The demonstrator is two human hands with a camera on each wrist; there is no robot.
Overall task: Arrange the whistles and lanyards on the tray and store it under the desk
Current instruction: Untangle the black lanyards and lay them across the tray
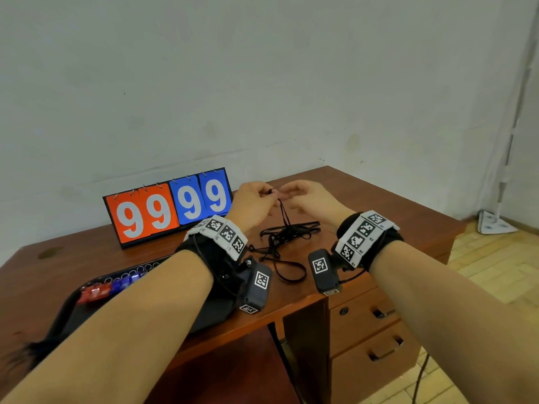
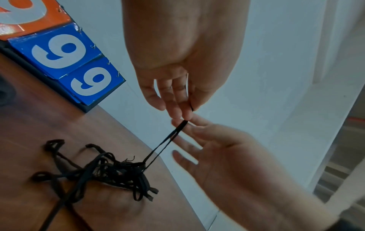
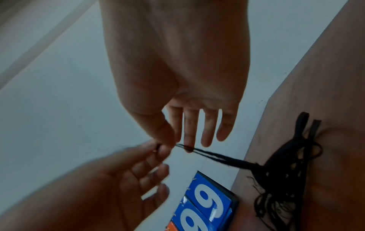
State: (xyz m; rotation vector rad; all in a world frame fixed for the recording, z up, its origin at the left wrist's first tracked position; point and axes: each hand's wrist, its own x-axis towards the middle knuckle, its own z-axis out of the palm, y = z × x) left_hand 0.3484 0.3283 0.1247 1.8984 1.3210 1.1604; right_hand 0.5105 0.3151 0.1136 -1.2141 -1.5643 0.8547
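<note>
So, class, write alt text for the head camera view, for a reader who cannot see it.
The left hand pinches a black lanyard lifted from a tangled pile of lanyards on a wooden desk, with the right hand open beside it. A scoreboard reading 99 99 stands behind, and a black tray holds red and blue whistles.

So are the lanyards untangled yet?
No, still tangled: the lanyards lie knotted in one heap on the desk; the left hand pinches one strand.

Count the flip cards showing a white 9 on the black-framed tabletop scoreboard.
4: two orange cards on the left half of the black-framed scoreboard, two blue cards on its right half. None appears hidden.
</note>
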